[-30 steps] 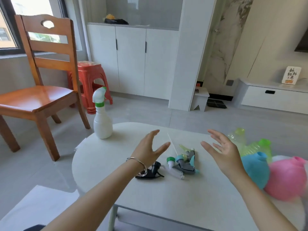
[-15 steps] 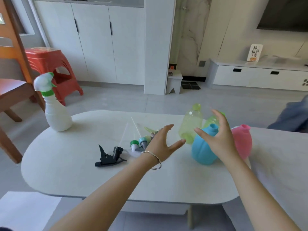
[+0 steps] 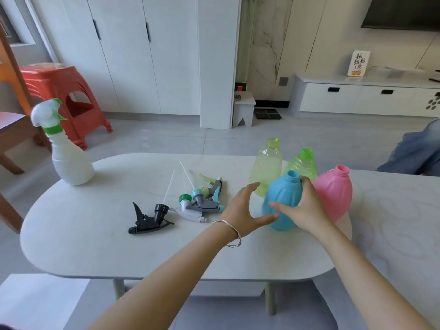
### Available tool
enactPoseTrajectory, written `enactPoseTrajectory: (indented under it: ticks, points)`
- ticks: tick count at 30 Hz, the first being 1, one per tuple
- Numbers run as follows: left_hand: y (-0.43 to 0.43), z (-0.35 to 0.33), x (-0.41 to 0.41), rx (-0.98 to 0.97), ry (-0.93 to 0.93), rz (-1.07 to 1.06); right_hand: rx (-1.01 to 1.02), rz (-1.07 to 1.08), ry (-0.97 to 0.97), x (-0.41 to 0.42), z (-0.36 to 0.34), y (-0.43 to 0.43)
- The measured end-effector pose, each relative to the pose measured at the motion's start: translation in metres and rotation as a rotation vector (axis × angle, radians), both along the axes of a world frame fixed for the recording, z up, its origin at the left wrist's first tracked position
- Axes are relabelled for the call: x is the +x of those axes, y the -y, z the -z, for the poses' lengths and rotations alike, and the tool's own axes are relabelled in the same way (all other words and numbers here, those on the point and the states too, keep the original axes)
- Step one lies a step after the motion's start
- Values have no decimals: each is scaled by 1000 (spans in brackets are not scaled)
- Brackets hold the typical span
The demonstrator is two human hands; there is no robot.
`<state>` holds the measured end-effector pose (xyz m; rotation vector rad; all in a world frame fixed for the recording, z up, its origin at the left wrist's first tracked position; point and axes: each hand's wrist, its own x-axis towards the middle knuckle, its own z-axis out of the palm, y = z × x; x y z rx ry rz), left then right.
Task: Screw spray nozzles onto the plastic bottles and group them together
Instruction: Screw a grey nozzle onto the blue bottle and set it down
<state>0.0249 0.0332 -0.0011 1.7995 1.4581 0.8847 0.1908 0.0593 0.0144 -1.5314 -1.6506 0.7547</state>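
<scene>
I have my right hand (image 3: 307, 210) wrapped around the blue bottle (image 3: 283, 198), fingers curled on its right side, to lift it from the cluster at the bench's right. My left hand (image 3: 242, 210) hovers spread and empty beside it, ready to steady; loose nozzles (image 3: 200, 203) wait left.

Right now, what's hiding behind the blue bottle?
Behind the blue bottle stand two green bottles, uncapped, their lower parts covered. The right hand grips its side, hiding part of the pink bottle.
</scene>
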Motion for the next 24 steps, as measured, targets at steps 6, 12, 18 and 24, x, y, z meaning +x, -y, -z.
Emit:
enactPoseTrajectory:
  ticks: [6, 12, 18, 24]
  points:
    - [4, -7, -15, 56, 77, 11, 27, -70, -227, -25, -29, 17]
    - [12, -23, -70, 166, 103, -66, -71, -234, -425, -65, -41, 22]
    - [31, -31, -160, 190, 34, -180, -162, -414, -382, -100, -34, 12]
    - [51, -31, -225, 157, 75, -318, -115, -502, 12, -122, -4, 3]
